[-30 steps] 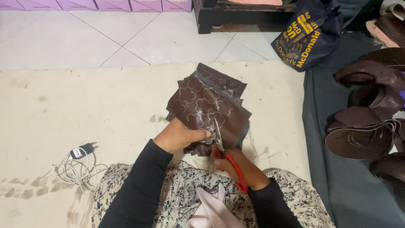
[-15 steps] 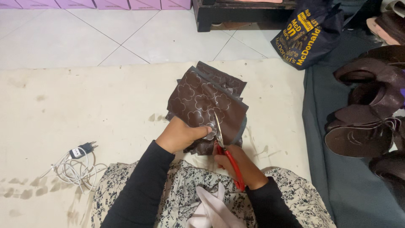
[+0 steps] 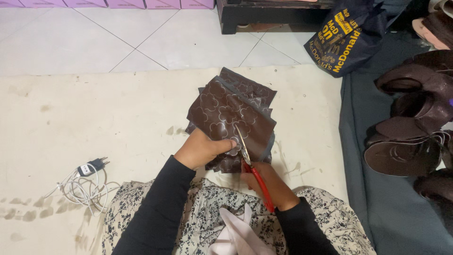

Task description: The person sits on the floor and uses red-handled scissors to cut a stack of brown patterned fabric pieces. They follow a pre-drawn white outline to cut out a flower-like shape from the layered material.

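Pale grey floor tiles (image 3: 155,42) are running across the top, their dark grout lines crossing at angles. A cream mat (image 3: 85,123) is lying over them, showing brown smudges along its lower left. A white cable (image 3: 82,186) with a dark plug is sitting coiled on the mat. Lilac boxes (image 3: 118,4) are lining the far edge beside a dark wooden bench (image 3: 264,14). A navy bag (image 3: 349,38) is slumping against a grey-blue cloth (image 3: 391,208), where brown shoes (image 3: 410,141) are lying in a heap. Soft, even light is falling on everything
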{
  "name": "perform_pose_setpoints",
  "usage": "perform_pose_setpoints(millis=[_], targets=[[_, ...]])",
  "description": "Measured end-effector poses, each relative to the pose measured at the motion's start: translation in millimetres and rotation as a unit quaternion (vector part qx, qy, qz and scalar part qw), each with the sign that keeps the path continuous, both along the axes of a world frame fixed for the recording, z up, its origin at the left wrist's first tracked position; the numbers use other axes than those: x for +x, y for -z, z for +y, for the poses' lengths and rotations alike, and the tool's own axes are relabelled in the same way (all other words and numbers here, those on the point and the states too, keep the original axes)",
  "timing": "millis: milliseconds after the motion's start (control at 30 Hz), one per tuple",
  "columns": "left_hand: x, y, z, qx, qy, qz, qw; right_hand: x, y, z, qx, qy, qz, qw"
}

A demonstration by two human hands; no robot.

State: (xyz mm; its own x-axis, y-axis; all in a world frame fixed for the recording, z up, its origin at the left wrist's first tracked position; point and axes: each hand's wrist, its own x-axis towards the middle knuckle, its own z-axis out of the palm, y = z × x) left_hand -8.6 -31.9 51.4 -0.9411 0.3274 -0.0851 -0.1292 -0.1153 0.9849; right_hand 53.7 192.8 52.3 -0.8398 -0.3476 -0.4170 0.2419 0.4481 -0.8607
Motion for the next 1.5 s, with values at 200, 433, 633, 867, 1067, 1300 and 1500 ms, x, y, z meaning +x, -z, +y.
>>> perform_pose_setpoints(millis=[200, 433, 633, 867, 1067, 1300, 1500], targets=[[-13, 16, 12, 0.033, -0.043, -0.12, 0.991, -15, 22, -9, 0.01, 0.049, 0.021, 0.999], [-31, 24, 35, 0.138, -0.112, -0.01, 0.984, -63, 40, -24, -0.112, 0.121, 0.012, 0.986], [-53, 24, 39, -0.045, -0.184, -0.067, 0.98, -96, 28, -33, -0.151, 0.086, -0.128, 0.976], [-70, 36, 33, -0.266, -0.256, 0.151, 0.917, -127, 21, -35, -0.34, 0.015, -0.388, 0.856], [-58, 26, 26, -0.231, -0.238, 0.149, 0.932, -116, 12, -27, -0.229, 0.01, -0.305, 0.924], [-23, -18, 17, -0.108, -0.218, 0.101, 0.965, -84, -25, -17, -0.199, -0.005, -0.198, 0.96], [-9, -25, 22, -0.008, -0.189, 0.083, 0.978, -63, -18, -31, -0.226, 0.056, -0.135, 0.963]])
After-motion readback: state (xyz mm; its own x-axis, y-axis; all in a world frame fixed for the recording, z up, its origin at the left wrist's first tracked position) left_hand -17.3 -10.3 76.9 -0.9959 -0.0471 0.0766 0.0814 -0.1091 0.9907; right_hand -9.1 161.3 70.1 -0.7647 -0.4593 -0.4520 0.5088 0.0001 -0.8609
